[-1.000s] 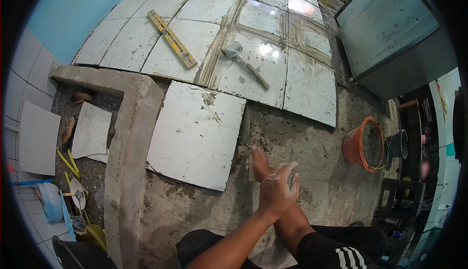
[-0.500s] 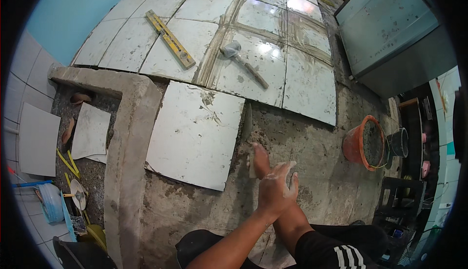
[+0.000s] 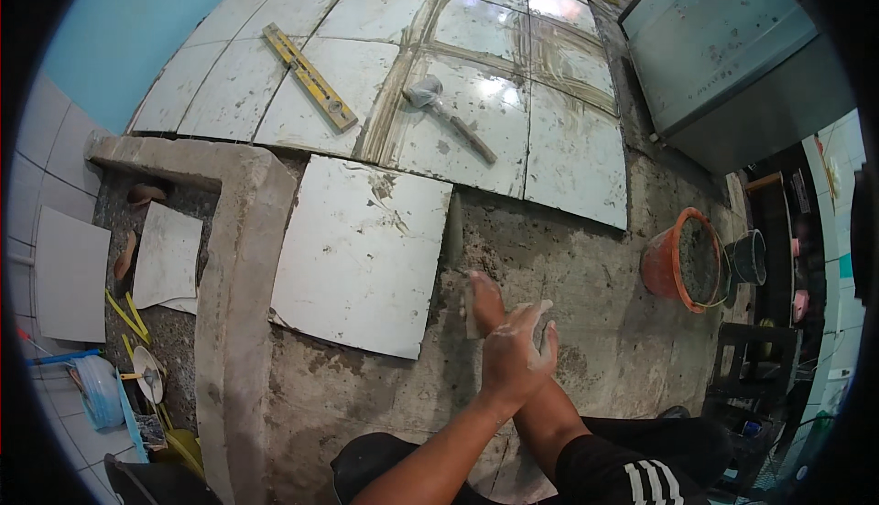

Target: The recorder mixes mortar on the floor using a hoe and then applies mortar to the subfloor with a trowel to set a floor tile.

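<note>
My forearms cross low in the middle. My left hand [image 3: 517, 354] lies over my right wrist, its cement-smeared fingers stretched out and holding nothing. Beyond it, partly covered, my right hand [image 3: 487, 302] is closed round what looks like a trowel; its grey blade [image 3: 455, 235] shows almost edge-on beside the loose white tile [image 3: 357, 258]. The handle is hidden in the hand. That tile has mortar smears near its far edge. Wet, crumbly mortar [image 3: 478, 253] lies on the rough floor just past my right hand.
Laid white tiles [image 3: 467, 130] carry a yellow spirit level [image 3: 311, 79] and a mallet [image 3: 453, 120]. An orange bucket of mortar [image 3: 673, 262] and a dark pail [image 3: 746, 258] stand at right, below a large grey cabinet [image 3: 732, 65]. A concrete curb [image 3: 224, 258] runs along the left.
The view has shifted slightly, so the tiles and tools sit a little farther left. My hands keep nearly the same crossed pose.
</note>
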`<state>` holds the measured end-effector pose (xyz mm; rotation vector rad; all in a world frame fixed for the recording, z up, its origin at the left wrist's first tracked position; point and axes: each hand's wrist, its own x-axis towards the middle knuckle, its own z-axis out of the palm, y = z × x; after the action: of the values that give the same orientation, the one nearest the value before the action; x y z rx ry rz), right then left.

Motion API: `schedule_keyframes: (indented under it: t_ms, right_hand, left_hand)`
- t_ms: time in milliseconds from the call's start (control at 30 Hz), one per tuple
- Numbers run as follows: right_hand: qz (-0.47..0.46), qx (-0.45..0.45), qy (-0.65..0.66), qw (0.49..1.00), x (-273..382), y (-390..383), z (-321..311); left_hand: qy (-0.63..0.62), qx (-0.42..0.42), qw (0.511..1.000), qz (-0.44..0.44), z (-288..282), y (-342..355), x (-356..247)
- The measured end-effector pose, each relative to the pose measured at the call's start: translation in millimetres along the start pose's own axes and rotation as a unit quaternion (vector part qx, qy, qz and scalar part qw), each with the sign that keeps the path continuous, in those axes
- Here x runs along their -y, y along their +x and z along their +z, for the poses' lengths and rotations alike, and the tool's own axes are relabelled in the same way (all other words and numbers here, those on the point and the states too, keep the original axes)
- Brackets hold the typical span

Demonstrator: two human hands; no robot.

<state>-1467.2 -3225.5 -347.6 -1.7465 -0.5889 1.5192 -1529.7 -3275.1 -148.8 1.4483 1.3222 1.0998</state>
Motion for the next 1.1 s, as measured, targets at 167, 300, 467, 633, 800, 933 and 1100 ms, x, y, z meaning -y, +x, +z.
schedule_keyframes:
  t_ms: [167, 300, 467, 633, 800, 933, 1100]
  right_hand:
    - [0.026, -0.012, 0.023, 0.999, -28.3, -30.9, -15.5]
    - [0.038, -0.005, 0.043, 0.998, -41.5, -45.8, -3.3]
    - [0.042, 0.005, 0.063, 0.997, -8.3, -4.7, 22.1]
    - [-0.181, -0.072, -0.104, 0.975, 11.2, 28.9, 24.3]
    - [-0.091, -0.04, -0.128, 0.987, 3.0, 41.0, 17.0]
    - [-0.201, -0.008, -0.313, 0.928, 11.8, 55.1, -5.8]
    - [-0.148, 0.066, -0.245, 0.956, 14.7, 66.4, -31.5]
  left_hand:
    - [0.032, -0.009, 0.999, 0.031, -1.6, -0.8, 3.8]
    - [0.055, -0.006, 0.998, 0.032, -0.1, -1.5, 5.3]
    - [0.013, -0.002, 1.0, 0.013, 1.3, -3.9, 2.6]
    - [0.016, -0.015, 0.999, 0.025, -0.9, -2.1, 2.9]
    - [0.004, -0.018, 1.0, 0.023, 1.5, -0.5, 0.0]
    - [0.025, -0.014, 0.999, 0.041, 4.3, -2.6, -5.3]
    - [-0.007, -0.005, 1.0, 0.028, 3.5, -4.2, -7.0]
